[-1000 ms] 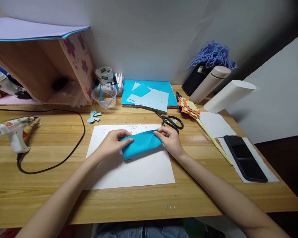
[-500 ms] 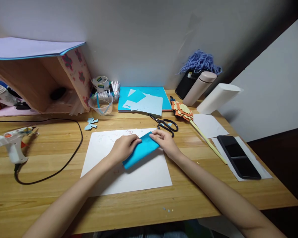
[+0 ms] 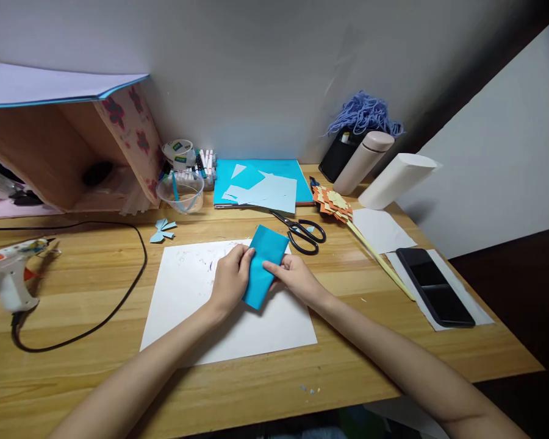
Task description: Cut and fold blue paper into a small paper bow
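Note:
Between my hands, tilted above a white sheet (image 3: 187,317), is a folded piece of blue paper (image 3: 264,256). My left hand (image 3: 231,274) grips its left edge, thumb on the front face. On the right side, my right hand (image 3: 297,277) pinches it with the thumb on the front and the fingers behind, partly hidden. Just beyond the sheet lie black-handled scissors (image 3: 302,231), blades pointing up and left. A small light-blue paper bow (image 3: 163,230) rests on the table to the left of them.
Far left are a glue gun (image 3: 18,274) with its black cord and an open cardboard box (image 3: 73,146). At the back stand a clear plastic cup (image 3: 181,194) and blue sheets with paper scraps (image 3: 274,192). A paper flower (image 3: 333,204) and a phone (image 3: 434,286) lie right.
The blue paper has turned to a more upright slant and shows a broader face. My right hand has shifted down along its side, thumb now on the front. The view has moved slightly.

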`<state>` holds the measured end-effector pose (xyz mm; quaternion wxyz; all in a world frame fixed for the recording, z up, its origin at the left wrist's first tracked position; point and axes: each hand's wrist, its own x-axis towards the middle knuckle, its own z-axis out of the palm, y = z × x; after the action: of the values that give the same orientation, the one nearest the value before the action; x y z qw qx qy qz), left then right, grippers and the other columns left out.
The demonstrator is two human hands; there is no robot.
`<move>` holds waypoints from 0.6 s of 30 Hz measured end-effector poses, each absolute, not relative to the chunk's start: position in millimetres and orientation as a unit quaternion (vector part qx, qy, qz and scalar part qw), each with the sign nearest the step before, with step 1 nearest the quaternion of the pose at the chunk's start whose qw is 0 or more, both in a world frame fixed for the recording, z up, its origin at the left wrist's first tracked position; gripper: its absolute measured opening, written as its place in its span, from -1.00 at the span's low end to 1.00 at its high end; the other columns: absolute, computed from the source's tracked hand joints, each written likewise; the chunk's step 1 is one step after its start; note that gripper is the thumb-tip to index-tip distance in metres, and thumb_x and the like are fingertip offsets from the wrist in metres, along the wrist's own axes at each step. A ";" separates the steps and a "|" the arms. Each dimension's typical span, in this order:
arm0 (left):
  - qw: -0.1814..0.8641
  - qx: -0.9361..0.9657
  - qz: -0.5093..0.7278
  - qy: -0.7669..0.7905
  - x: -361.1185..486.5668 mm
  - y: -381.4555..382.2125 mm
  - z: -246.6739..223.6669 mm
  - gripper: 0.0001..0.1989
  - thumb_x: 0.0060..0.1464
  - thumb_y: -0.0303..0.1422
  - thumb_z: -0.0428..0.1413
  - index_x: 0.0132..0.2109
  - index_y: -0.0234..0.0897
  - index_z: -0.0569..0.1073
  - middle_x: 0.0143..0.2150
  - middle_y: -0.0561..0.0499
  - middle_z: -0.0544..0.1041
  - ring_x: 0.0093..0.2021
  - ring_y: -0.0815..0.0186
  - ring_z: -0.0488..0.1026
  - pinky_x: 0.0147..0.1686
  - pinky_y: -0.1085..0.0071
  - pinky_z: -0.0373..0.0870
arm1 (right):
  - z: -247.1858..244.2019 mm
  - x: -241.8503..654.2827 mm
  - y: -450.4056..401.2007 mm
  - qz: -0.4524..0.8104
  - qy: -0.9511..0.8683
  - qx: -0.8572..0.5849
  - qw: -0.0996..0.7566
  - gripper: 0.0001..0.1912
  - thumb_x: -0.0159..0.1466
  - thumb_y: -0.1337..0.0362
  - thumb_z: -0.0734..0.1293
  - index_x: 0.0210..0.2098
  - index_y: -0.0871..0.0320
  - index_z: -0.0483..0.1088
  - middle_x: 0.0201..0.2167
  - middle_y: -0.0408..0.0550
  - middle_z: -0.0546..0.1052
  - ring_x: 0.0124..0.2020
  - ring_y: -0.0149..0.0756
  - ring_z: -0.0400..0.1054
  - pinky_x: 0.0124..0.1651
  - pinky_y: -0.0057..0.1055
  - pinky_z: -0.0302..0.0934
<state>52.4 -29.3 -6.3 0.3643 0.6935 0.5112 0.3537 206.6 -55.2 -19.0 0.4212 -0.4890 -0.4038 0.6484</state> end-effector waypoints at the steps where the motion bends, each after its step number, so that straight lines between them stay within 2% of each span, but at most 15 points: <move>1: 0.368 0.691 0.357 0.511 52.1 -28.9 -7.2 -0.72 0.17 -0.22 -0.12 -0.44 -0.24 0.27 -0.50 0.09 0.36 -0.47 0.37 0.28 -0.41 0.47 0.18 | -18.6 208.2 -53.9 0.649 -0.405 -0.486 0.423 -0.63 -0.01 0.05 0.42 -0.39 0.25 0.43 -0.51 -0.04 0.54 -0.51 -0.32 0.44 -0.44 -0.44 0.34; 5: 0.383 0.690 0.358 0.499 51.2 -27.5 -10.6 -0.73 0.17 -0.22 -0.10 -0.42 -0.25 0.30 -0.49 0.09 0.36 -0.46 0.37 0.28 -0.41 0.47 0.17 | -17.9 214.7 -50.5 0.649 -0.434 -0.478 0.402 -0.67 -0.10 0.18 0.49 -0.41 0.24 0.43 -0.48 -0.06 0.56 -0.53 -0.38 0.43 -0.47 -0.50 0.34; 11: 0.389 0.695 0.360 0.486 50.7 -26.8 -11.9 -0.74 0.17 -0.22 -0.09 -0.42 -0.26 0.30 -0.49 0.09 0.35 -0.46 0.38 0.27 -0.41 0.48 0.17 | -17.4 220.8 -47.4 0.637 -0.442 -0.488 0.402 -0.62 0.07 0.00 0.35 -0.46 0.25 0.41 -0.62 -0.08 0.52 -0.66 -0.38 0.40 -0.59 -0.51 0.29; 16: 0.385 0.703 0.350 0.485 49.8 -27.2 -12.2 -0.74 0.16 -0.23 -0.08 -0.42 -0.26 0.31 -0.50 0.10 0.35 -0.47 0.39 0.26 -0.42 0.48 0.16 | -13.4 225.6 -44.5 0.585 -0.446 -0.509 0.447 -0.68 -0.07 0.11 0.48 -0.52 0.23 0.41 -0.61 -0.13 0.53 -0.66 -0.44 0.37 -0.56 -0.54 0.26; 18: 0.382 0.705 0.347 0.485 49.9 -27.1 -12.2 -0.74 0.16 -0.22 -0.08 -0.42 -0.26 0.32 -0.51 0.10 0.35 -0.48 0.40 0.25 -0.43 0.49 0.16 | -11.6 227.4 -43.8 0.574 -0.449 -0.513 0.454 -0.68 -0.06 0.09 0.47 -0.56 0.23 0.40 -0.65 -0.13 0.51 -0.69 -0.45 0.34 -0.59 -0.55 0.24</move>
<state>49.9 -27.1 -12.2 0.3825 0.7055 0.4853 0.3472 227.4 -43.8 -11.6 0.4541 -0.5130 -0.4491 0.5735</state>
